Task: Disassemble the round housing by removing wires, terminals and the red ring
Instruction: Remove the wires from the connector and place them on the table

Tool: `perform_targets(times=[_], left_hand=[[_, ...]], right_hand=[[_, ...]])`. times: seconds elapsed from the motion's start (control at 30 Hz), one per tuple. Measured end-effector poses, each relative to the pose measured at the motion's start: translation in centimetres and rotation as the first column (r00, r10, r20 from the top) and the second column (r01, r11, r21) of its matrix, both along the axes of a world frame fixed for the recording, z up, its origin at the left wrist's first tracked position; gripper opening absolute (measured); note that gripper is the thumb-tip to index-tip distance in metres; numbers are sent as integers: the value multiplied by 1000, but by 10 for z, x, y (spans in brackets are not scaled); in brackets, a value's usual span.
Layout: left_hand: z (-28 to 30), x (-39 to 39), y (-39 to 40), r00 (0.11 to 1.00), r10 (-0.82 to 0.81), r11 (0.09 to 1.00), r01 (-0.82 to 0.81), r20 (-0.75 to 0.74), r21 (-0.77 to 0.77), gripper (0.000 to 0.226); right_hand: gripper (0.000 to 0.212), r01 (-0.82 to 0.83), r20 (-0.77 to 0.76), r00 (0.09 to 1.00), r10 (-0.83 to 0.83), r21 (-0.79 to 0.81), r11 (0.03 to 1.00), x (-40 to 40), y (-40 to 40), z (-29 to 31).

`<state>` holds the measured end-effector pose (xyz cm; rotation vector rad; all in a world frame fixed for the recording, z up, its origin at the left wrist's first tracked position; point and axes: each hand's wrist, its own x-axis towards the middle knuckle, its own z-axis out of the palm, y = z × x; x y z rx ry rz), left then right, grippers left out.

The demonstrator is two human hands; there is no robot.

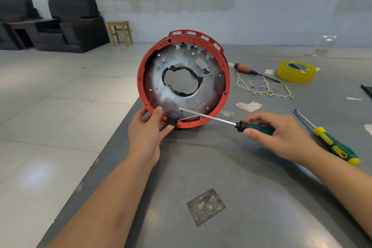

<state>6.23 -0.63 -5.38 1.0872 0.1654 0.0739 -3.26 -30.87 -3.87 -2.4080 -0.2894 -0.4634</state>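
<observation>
My left hand grips the round housing at its red ring, fingers curled on the rim; my right hand pinches a screwdriver, tip against the metal plate.

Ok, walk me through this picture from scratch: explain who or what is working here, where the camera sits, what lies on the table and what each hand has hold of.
There is no machine here: a person works with two bare hands, and the one picture comes from a camera worn on the head, looking down.

The left hand grips the lower rim of the round housing, which stands on edge near the corner of the grey table. Its red ring is still on.

The right hand holds a screwdriver, whose tip reaches the metal plate inside the housing.

On the table to the right lie loose wires with terminals, a wooden-handled screwdriver, a roll of yellow tape and a yellow-green screwdriver.
</observation>
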Motion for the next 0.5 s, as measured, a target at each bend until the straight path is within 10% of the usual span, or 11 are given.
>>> perform_targets(times=[0.5], left_hand=[[-3,10,7,994,-104,994,103,-35,-33,51]], right_hand=[[31,-205,-59,979,196,-259,944,5,15,-12]])
